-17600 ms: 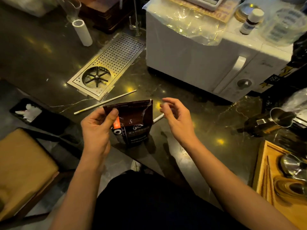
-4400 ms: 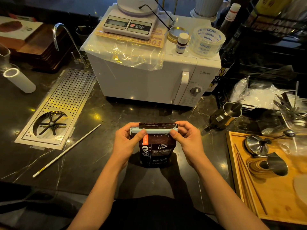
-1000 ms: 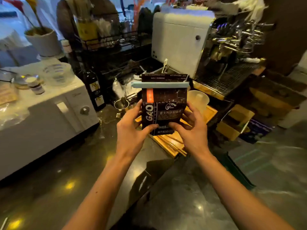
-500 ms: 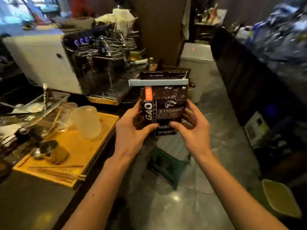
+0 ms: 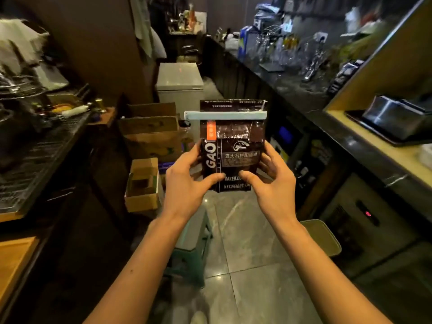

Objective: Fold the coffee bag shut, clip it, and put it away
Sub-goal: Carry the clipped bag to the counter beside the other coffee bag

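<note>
The dark brown coffee bag (image 5: pixel 233 146) with white "GAO" lettering is held upright in the air in front of me, over the aisle floor. A pale blue bar clip (image 5: pixel 225 115) clamps across its folded top, with a strip of bag sticking up above it. My left hand (image 5: pixel 187 183) grips the bag's lower left side, thumb on the front. My right hand (image 5: pixel 273 181) grips the lower right side the same way.
I face a narrow aisle with a grey tiled floor (image 5: pixel 245 242). A dark counter (image 5: pixel 35 155) runs on the left, a long bar counter (image 5: pixel 327 108) with a wooden shelf on the right. Cardboard boxes (image 5: pixel 149 136), a white chest (image 5: pixel 178 83), a green stool (image 5: pixel 191 249).
The view has swung right from the counter and espresso machine to the aisle. Both hands keep the same hold on the clipped bag.
</note>
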Motion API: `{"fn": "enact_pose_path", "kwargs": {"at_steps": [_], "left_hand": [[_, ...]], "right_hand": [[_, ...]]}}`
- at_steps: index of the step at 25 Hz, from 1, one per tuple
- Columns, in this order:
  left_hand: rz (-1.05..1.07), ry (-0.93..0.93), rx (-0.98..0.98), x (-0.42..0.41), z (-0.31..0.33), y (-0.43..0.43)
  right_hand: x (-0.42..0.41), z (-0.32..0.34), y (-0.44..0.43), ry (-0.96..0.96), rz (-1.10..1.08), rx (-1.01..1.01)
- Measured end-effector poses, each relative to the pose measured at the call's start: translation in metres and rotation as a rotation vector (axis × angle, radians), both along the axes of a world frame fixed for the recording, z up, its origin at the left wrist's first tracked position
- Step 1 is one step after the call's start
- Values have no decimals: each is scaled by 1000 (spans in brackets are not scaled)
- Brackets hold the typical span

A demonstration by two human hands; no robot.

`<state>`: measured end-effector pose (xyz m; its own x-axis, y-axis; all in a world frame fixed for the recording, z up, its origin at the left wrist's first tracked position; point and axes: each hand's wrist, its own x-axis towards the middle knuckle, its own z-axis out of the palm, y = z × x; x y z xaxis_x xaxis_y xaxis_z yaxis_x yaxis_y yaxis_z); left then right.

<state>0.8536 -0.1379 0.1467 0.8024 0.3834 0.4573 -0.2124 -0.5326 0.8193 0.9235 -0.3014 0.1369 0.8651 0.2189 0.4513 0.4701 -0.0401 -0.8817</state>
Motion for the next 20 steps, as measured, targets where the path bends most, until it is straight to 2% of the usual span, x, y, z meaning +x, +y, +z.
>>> {"fn": "enact_pose_path", "kwargs": {"at_steps": [12,20], "left_hand": [[-224,-40,-136,256,7,59],[-321,17,-127,440,-12,63]], "right_hand": [[213,25,47,-61,-230,-86],[381,5,49,-8,-311,-73]]}}
